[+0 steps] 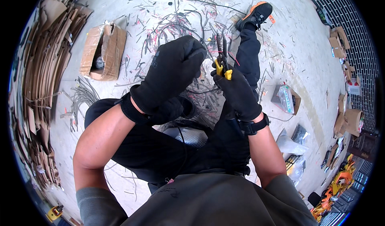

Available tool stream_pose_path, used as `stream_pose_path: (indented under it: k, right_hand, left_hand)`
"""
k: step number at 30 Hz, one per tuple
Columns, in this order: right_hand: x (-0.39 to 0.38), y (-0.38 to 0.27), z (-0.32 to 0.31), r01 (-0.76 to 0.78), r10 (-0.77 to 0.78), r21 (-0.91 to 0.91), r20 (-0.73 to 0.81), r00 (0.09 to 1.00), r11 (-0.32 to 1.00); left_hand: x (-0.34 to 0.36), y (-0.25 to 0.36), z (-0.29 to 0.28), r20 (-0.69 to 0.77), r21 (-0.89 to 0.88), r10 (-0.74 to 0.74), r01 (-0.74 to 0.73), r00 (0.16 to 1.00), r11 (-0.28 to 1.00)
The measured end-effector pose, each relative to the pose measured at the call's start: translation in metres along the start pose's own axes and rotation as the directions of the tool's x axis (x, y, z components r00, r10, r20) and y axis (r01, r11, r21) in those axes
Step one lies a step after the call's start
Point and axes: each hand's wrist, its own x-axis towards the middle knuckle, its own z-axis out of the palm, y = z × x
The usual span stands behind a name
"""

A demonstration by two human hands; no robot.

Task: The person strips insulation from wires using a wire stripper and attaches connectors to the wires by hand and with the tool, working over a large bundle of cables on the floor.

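Note:
My left hand (172,71), in a black glove, is closed in a fist near the middle of the view. A thin red wire (214,51) runs from beside this fist to the jaws of a pair of wire strippers; its end inside the fist is hidden. My right hand (239,91), also gloved in black, grips the wire strippers (219,63) by their yellow handles. Their dark jaws point away from me, and whether they bite on the wire is too small to tell. Both hands are raised above the floor, between my legs.
Black and red wire offcuts (168,29) litter the floor. An open cardboard box (116,53) stands at left, beside stacked flattened cardboard (44,65). At right are a small box with a plastic bag (285,99) and more cartons (353,121). My outstretched shoe (256,15) rests ahead.

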Motion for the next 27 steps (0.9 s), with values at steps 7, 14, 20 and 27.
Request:
stream_pose_path:
  k: [7, 14, 20, 27]
  right_hand:
    - [0.003, -0.009, 0.002, -0.230, 0.242, 0.255, -0.016, 0.970, 0.939]
    - [0.000, 0.010, 0.003, 0.086, -0.087, -0.012, -0.041, 0.995, 0.996]
    - [0.000, 0.004, 0.004, 0.062, -0.061, 0.022, -0.015, 0.998, 0.998]
    - [0.001, 0.003, 0.009, -0.051, 0.068, 0.263, -0.053, 0.996, 0.963]
  left_hand:
    - [0.001, -0.002, 0.002, 0.002, -0.015, 0.014, -0.014, 1.000, 1.000]
    - [0.000, -0.001, 0.002, -0.004, -0.040, -0.010, 0.010, 1.000, 0.999]
    - [0.002, 0.002, 0.001, -0.015, 0.002, 0.020, -0.020, 1.000, 1.000]
    - [0.001, 0.001, 0.001, -0.023, 0.000, 0.019, -0.019, 1.000, 1.000]
